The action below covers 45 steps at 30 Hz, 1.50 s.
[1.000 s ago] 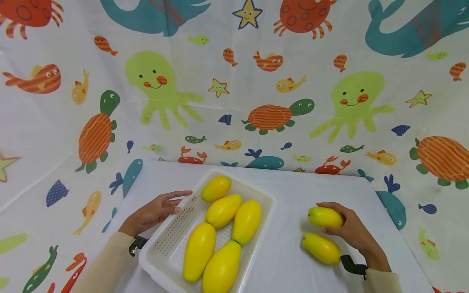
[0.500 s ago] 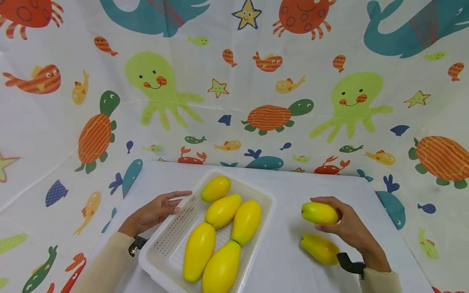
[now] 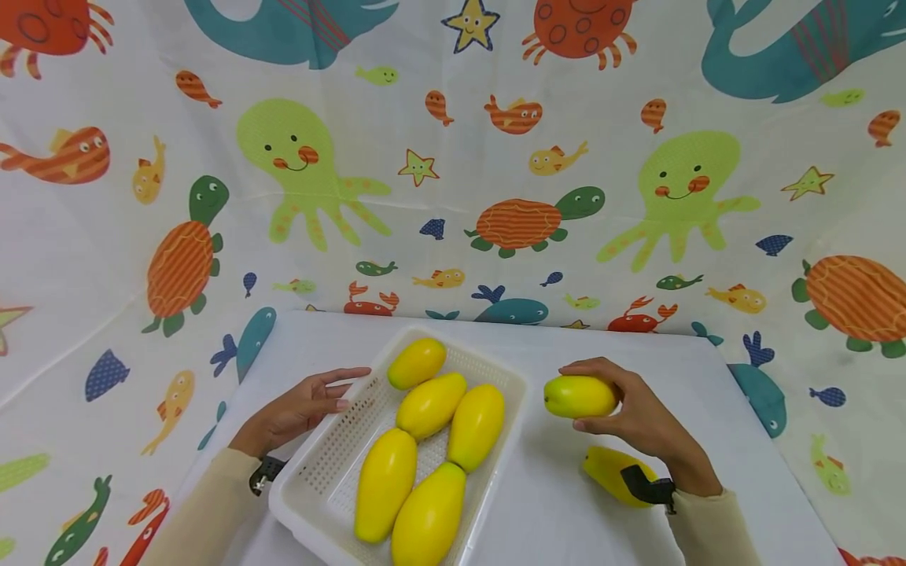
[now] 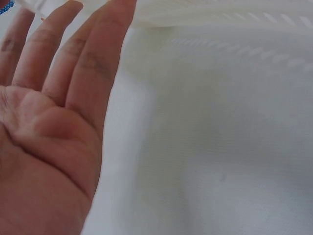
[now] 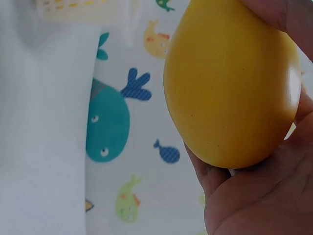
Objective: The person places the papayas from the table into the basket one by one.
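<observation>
My right hand (image 3: 633, 409) grips a yellow papaya (image 3: 580, 396) between thumb and fingers, above the table just right of the basket. In the right wrist view the same papaya (image 5: 230, 88) fills much of the picture, its blunt end towards the palm. My left hand (image 3: 300, 410) has its fingers extended, with the fingertips at the left rim of the white plastic basket (image 3: 318, 460). Straight fingers (image 4: 93, 63) and the palm show in the left wrist view. Inside the basket lie several yellow papayas (image 3: 432, 406).
Another papaya (image 3: 609, 472) lies on the white-covered table (image 3: 552, 519) under my right wrist, partly hidden by the black wrist mount (image 3: 646, 485). A curtain (image 3: 453, 212) printed with sea animals hangs behind the table. The basket stands tilted left of the table's middle.
My right hand has lifted the papaya and carried it left towards the basket. The other loose papaya stays put, now partly covered by the wrist. My left hand has stayed still.
</observation>
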Motion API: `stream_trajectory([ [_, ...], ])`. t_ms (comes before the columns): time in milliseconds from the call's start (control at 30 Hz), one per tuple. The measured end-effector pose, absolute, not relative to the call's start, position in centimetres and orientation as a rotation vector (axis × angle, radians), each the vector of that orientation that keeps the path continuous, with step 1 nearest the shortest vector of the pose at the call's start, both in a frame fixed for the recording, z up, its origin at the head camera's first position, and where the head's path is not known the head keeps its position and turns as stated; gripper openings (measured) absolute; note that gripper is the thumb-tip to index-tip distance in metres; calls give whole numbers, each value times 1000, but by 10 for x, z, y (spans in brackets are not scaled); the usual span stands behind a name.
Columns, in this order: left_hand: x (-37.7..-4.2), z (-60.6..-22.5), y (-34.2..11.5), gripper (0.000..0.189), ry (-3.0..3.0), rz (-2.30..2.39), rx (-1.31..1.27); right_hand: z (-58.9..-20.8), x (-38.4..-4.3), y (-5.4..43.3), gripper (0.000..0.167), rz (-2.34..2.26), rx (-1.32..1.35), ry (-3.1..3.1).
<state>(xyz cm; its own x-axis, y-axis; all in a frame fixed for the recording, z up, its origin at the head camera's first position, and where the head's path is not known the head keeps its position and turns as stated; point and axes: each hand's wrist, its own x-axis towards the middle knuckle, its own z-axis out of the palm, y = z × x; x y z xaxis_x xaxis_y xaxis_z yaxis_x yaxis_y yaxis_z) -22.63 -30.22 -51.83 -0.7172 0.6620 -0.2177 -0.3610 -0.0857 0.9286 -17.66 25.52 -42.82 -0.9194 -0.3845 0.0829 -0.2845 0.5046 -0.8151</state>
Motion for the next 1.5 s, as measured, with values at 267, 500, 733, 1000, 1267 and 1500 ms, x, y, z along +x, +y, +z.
stream_trajectory([
  [267, -226, -517, -301, 63, 1474, 1879, 359, -415, -191, 225, 68, -1386, -784, 2580],
  [500, -225, -517, -302, 62, 1459, 1879, 377, -398, -199, 193, 68, -1371, -869, 2523],
  [733, -224, -518, -301, 62, 1485, 1876, 362, -384, -208, 162, 64, -1355, -1029, 2468],
  [1000, -224, -517, -301, 62, 1502, 1867, 351, -374, -217, 128, 64, -1376, -1168, 2344],
  [1267, -224, -518, -299, 62, 1529, 1858, 326, -375, -221, 97, 64, -1379, -1207, 2222],
  [1500, -224, -517, -299, 62, 1553, 1851, 298, -377, -223, 75, 61, -1324, -1265, 2162],
])
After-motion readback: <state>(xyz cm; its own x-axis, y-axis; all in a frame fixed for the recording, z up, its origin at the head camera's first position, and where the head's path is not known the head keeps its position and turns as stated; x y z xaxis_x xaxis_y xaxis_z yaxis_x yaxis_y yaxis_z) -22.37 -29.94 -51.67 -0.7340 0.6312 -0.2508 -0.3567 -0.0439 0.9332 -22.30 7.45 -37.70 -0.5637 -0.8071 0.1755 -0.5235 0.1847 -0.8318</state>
